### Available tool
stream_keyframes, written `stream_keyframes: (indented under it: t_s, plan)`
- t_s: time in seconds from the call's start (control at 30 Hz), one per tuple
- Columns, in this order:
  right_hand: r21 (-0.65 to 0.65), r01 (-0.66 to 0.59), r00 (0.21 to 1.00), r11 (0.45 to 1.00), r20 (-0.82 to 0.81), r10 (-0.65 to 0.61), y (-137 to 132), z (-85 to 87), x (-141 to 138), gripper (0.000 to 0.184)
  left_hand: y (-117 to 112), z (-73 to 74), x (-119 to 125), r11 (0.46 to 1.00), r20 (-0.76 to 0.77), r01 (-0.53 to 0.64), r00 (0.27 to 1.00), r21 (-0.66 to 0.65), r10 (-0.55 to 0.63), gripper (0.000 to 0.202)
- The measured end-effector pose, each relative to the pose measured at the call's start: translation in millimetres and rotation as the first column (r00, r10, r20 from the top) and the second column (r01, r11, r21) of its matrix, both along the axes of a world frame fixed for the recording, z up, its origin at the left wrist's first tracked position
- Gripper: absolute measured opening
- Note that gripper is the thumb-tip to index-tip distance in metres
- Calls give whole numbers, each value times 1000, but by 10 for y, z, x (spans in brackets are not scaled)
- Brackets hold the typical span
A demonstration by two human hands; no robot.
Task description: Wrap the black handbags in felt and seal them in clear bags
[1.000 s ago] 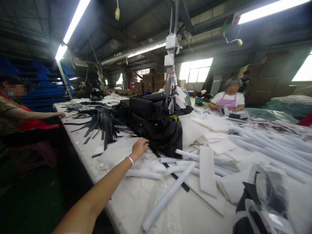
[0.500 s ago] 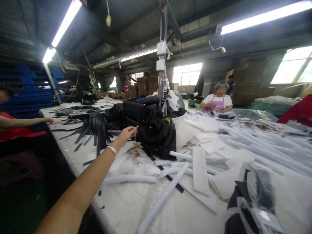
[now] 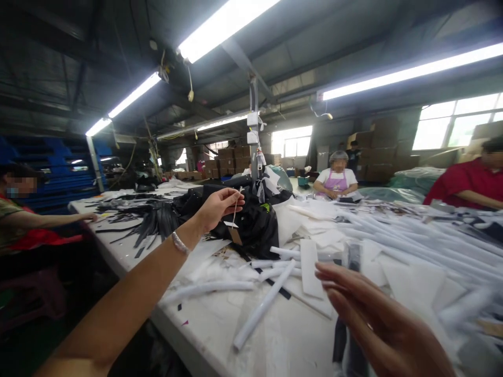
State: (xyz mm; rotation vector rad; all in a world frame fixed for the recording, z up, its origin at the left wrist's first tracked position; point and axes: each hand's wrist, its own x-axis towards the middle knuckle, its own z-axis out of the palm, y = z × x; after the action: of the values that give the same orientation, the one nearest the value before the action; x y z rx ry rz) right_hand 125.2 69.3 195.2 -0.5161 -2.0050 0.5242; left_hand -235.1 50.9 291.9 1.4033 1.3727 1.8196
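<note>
- Left hand (image 3: pixel 220 208) raised above the near side of the table (image 3: pixel 204 327), thumb and fingertips pinched on a thin pale string (image 3: pixel 236 207); the grip looks light, I suppose because so fine a cord needs only fingertips
- Brown tag (image 3: pixel 236 235) hangs from that string, below the fingers and in front of the black fabric heap (image 3: pixel 261 228); a small white piece (image 3: pixel 230 224) sits just above it; held high like this, probably, so both dangle free of the clutter
- Right hand (image 3: pixel 381 314) close to the wearer, fingers stretched and together, not closed on anything I can see; its palm side is partly hidden; white panel (image 3: pixel 308 267) lies just beyond the fingertips
- White tubes (image 3: pixel 265 306) lie loose between the hands, at odd angles, as if dropped rather than set out
- Black straps (image 3: pixel 159 220) bunched beyond the left forearm, mostly lengthwise; perhaps laid so for picking singly
- Co-worker in a lilac apron (image 3: pixel 336 178) seated across the table, hands low before them
</note>
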Motion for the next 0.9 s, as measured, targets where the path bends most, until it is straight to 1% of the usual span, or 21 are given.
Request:
stream_keyframes:
  t_s: [0.07, 0.1, 0.17, 0.23, 0.3, 0.33, 0.4, 0.47, 0.53, 0.6, 0.7, 0.77, 0.8, 0.83, 0.9]
  plan:
    - [-88, -62, 998, 994, -26, 60, 56, 172, -191, 32, -84, 92, 335, 996, 13, 87, 996, 17, -87, 27]
    - [-118, -99, 995, 988, -36, 96, 79, 232, -271, 35, -116, 125, 499, 991, 17, 130, 991, 24, -131, 29]
    - [-143, -159, 987, 977, -36, 155, 104, 295, -378, 44, -163, 169, 812, 977, 25, 212, 977, 36, -213, 31]
    - [-163, -193, 981, 968, -22, 192, 89, 304, -403, 56, -199, 189, 1095, 956, 34, 288, 956, 50, -290, 30]
    - [-228, -224, 974, 948, -38, 221, 33, 284, -352, 65, -234, 191, 1342, 932, 49, 357, 932, 66, -360, 29]
    - [-279, -248, 969, 928, -64, 240, -7, 270, -304, 67, -253, 187, 1451, 919, 59, 387, 918, 75, -391, 28]
    - [-394, -315, 949, 864, -146, 280, -102, 248, -185, 66, -296, 171, 1640, 895, 83, 437, 892, 91, -444, 26]
    - [-481, -390, 920, 785, -241, 310, -202, 240, -53, 63, -339, 148, 1797, 875, 106, 473, 870, 102, -482, 25]
    - [-536, -448, 893, 715, -317, 321, -295, 245, 72, 63, -374, 121, 1931, 860, 125, 498, 852, 110, -509, 24]
    - [-568, -497, 866, 657, -373, 333, -376, 252, 183, 61, -397, 88, 2048, 850, 138, 514, 839, 113, -526, 22]
    - [-576, -576, 812, 580, -481, 330, -467, 220, 309, 48, -406, 24, 2190, 845, 159, 524, 830, 109, -535, 20]
    - [-593, -582, 801, 557, -539, 263, -498, 157, 368, 40, -405, -33, 2255, 853, 181, 512, 834, 101, -522, 20]
    - [-613, -558, 811, 560, -547, 209, -504, 117, 392, 37, -405, -65, 2278, 861, 192, 501, 839, 95, -509, 20]
    - [-634, -518, 828, 574, -540, 151, -505, 75, 415, 35, -406, -101, 2295, 868, 201, 489, 845, 86, -496, 21]
    - [-664, -415, 868, 622, -495, 50, -492, 0, 460, 33, -412, -179, 2315, 876, 214, 478, 851, 61, -479, 22]
